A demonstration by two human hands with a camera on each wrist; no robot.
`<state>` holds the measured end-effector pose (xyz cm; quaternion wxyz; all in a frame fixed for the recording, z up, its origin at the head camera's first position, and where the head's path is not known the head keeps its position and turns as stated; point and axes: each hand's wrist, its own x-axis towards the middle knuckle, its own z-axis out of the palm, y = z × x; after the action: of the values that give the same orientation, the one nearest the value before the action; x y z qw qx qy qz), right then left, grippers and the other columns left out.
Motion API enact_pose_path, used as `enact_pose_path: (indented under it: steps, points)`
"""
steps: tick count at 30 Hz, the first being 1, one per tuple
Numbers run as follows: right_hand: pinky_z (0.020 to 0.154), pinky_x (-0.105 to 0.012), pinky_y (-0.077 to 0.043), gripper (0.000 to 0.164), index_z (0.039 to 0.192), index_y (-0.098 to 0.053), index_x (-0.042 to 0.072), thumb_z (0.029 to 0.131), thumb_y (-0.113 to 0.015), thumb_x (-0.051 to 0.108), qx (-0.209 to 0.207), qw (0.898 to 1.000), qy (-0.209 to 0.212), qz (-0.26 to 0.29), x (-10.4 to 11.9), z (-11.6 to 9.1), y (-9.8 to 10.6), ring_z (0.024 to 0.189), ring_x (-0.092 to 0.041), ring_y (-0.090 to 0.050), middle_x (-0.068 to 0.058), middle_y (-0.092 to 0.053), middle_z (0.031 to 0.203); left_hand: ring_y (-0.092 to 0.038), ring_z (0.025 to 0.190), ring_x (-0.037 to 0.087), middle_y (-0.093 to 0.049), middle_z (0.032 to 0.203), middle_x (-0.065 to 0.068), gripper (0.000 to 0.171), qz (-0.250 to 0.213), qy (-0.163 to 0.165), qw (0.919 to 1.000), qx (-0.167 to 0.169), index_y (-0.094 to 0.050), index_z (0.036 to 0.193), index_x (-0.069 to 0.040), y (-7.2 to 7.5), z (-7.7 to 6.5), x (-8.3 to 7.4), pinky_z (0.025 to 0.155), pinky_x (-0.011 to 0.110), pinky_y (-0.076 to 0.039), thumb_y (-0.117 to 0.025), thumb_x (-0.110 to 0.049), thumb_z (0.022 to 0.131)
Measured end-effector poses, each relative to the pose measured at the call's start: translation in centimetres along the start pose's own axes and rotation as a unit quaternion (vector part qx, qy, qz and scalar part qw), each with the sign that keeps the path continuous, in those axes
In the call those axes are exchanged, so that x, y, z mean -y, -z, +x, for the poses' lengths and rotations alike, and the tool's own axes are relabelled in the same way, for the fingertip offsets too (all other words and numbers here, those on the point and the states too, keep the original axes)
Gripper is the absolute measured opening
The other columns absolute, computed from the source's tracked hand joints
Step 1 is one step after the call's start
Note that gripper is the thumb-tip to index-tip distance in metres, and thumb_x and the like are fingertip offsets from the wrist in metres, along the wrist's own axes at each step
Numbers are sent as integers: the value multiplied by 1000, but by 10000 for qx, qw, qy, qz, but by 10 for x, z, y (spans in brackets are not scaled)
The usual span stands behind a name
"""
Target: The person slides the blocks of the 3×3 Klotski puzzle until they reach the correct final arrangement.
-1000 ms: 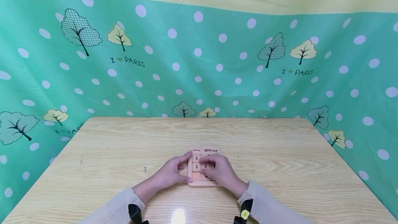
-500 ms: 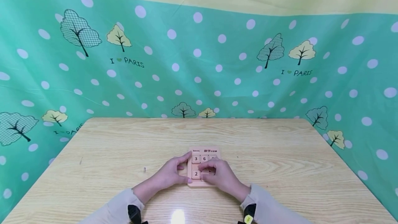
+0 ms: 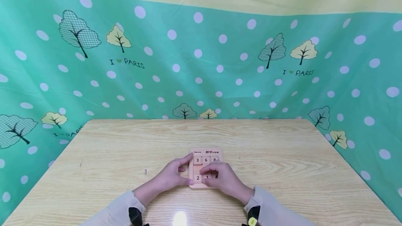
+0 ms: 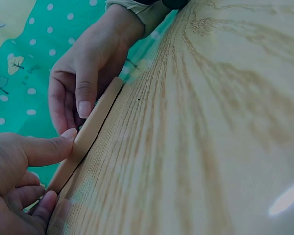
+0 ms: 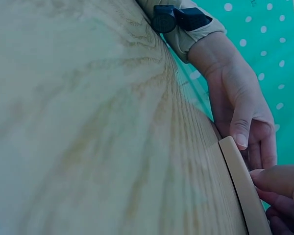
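Observation:
A pink sliding number puzzle (image 3: 203, 185) lies flat on the table. Along its left side, my left hand (image 3: 173, 172) grips the frame, thumb at the lower corner and a finger near the upper one. Relaxed and spread apart, the thumb and index finger of my right hand (image 3: 226, 177) touch the number tiles. Tile 3 (image 3: 197, 160), tile 6 (image 3: 206, 160) and tile 8 (image 3: 215, 159) form the top row. Tile 2 (image 3: 198, 178) sits bottom left, beside a partly covered 1. An uncovered slot shows above the 2; my right hand hides most other middle-row tiles.
The wooden table (image 3: 135, 135) extends around the puzzle on all sides. A green polka-dot cloth (image 3: 201, 65) with printed trees hangs behind it. A small dark mark (image 3: 145, 171) shows left of the left hand. Both wrists carry black devices.
Tile 2 has slid down from the middle row to the bottom row, so the gap is now above it. My right hand has shifted slightly downward; the left has kept its hold.

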<state>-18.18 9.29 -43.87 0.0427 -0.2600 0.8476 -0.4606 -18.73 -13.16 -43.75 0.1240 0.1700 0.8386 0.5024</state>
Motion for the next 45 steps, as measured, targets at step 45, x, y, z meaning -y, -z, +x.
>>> enact_pose_path:
  steps: [45]
  points:
    - [86, -34, -47, 21, 102, -72, 11, 81, -72, 10, -521, 9979, -339, -171, -11, 43, 3, 98, -17, -56, 1, -66, 100, -51, 107, 26, -37, 147, 14, 93, 12, 86, 10000, -2, -33, 146, -9, 1, 1, 1, 94, 41, -44, -82, -19, 68]
